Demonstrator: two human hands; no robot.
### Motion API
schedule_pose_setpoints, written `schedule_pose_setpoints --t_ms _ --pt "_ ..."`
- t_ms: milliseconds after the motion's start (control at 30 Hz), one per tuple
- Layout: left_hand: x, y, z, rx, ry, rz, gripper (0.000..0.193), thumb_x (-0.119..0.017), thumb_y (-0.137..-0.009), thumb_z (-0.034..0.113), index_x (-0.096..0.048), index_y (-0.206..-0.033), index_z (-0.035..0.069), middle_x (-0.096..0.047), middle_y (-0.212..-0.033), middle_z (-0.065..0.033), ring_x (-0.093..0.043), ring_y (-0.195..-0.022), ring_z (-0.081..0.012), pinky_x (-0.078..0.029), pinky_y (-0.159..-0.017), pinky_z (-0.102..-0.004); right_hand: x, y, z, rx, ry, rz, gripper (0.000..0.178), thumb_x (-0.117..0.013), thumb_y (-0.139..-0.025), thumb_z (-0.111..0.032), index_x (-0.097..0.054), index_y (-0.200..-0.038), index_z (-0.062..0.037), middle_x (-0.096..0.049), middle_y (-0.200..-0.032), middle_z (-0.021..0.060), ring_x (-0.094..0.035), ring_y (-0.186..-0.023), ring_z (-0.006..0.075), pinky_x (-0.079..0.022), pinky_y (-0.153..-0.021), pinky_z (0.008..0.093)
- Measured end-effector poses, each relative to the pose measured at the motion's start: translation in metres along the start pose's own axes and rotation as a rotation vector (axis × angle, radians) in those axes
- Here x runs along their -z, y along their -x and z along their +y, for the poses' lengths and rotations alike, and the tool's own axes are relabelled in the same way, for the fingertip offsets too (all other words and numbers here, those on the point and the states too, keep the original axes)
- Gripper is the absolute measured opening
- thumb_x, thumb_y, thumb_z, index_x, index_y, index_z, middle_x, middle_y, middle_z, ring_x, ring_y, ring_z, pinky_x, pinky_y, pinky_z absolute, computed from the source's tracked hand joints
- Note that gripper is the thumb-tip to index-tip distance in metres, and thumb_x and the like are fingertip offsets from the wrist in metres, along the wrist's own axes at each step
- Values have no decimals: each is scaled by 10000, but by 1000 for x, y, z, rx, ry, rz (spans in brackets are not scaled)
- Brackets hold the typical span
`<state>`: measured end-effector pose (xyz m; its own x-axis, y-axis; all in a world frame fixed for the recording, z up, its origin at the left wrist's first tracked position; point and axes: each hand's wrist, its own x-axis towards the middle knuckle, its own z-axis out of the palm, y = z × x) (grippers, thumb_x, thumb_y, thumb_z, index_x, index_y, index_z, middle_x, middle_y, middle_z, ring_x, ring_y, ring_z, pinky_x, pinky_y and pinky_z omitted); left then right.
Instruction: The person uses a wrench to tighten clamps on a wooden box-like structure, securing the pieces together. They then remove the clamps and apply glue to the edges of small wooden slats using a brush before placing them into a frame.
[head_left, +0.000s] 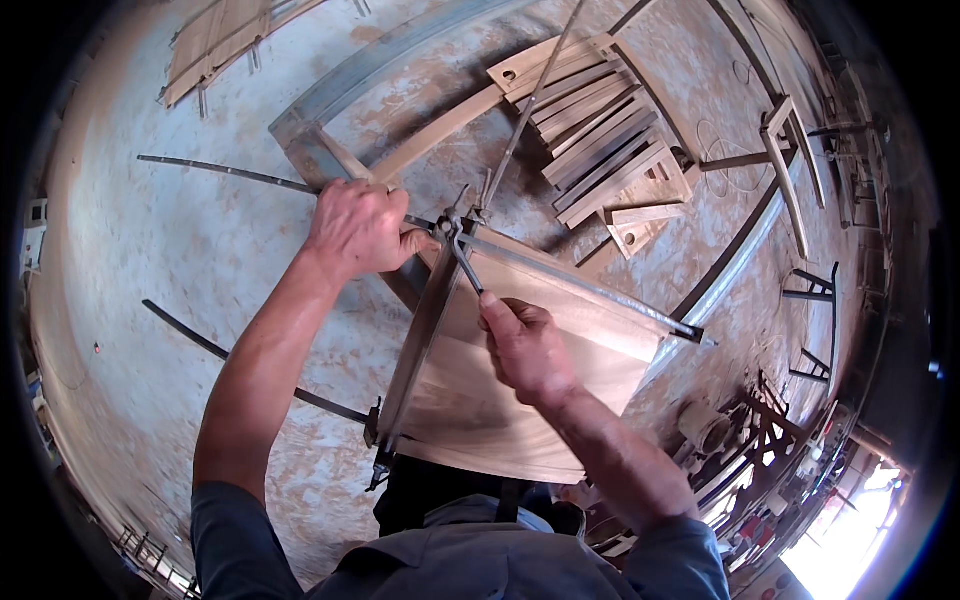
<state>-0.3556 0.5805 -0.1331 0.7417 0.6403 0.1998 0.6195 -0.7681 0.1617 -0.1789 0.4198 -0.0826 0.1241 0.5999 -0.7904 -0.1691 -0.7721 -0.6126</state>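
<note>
- A round, bucket-like container (704, 428) stands on the floor (330, 490), right of the wooden panel (545, 410); its contents are too blurred to tell
- Four long metal bars show: the gripped bar (225, 170) and a lower bar (330, 405) reach out left of the panel, a thin bar (537, 100) runs away beyond its far left corner, and an edge bar (590, 287) follows its far edge
- One stack of wooden slats (600, 130), too overlapped to count surely, lies beyond the far edge
- One metal handle (470, 268) is at the panel's far left corner, its long axis slanting away and slightly left, upper end at the clamp head (450, 224)
- The right hand (528, 348) is clenched round the handle's near end
- The left hand (358, 225) is wrapped over the gripped bar
</note>
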Motion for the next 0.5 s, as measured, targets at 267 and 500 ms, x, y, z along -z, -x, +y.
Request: schedule_pose_setpoints --t_ms 267,500 --pt "9 -4 -3 -7 92 -104 421 -749 -683 450 -613 -716 53 -621 -663 -123 -634 -675 -320 -488 -636 -445 -8 -10 19 53 -171 -8 365 -555 -965 -372 -536 -793 -51 -372 -531 -59 -294 -393 39 -227 -347 228" --pt "12 -9 16 2 119 -222 359 -720 -727 391 -666 -817 48 -643 -741 -136 -645 -746 -335 -505 -689 -448 -13 -8 22 61 -177 23 356 -556 -963 -377 -536 -790 -67 -375 -525 -52 -293 -380 48 -227 -342 236"
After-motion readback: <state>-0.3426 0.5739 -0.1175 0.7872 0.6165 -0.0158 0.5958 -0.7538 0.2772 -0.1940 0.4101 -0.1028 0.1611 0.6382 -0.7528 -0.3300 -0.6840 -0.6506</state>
